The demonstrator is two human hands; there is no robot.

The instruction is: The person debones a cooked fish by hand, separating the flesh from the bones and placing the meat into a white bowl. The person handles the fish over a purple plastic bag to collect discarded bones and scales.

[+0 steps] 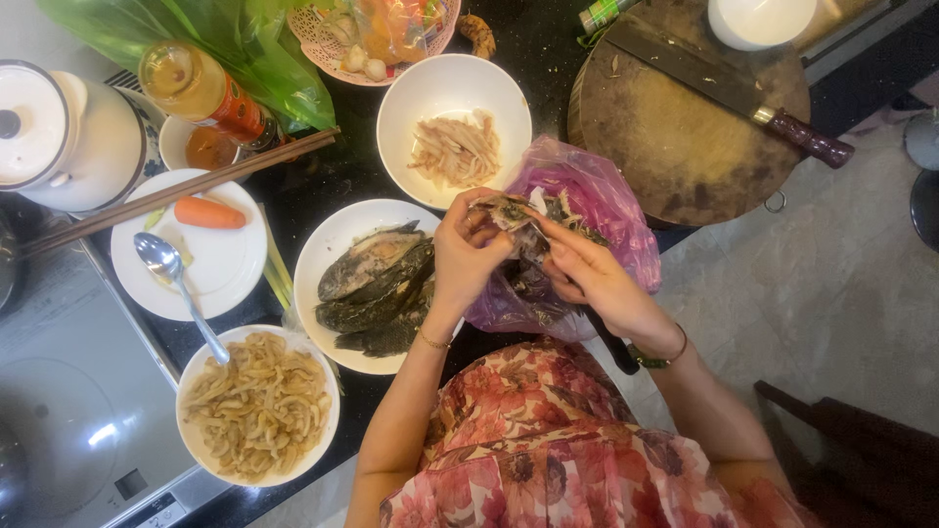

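Orange-labelled bottle (201,90) (upper left), purple bag (611,210).

2 hands (469,256) (590,277) gripping fish piece (509,211)

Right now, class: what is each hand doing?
Left hand: closed on the fish piece.
Right hand: closed, pinching the same fish piece over the pink bag.

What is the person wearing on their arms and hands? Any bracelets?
Both arms are bare, with no sleeves and no gloves. The left hand has a thin gold-coloured bracelet at the wrist. The right hand has a dark green bangle at its wrist. The person wears a sleeveless top with red and pink flowers.
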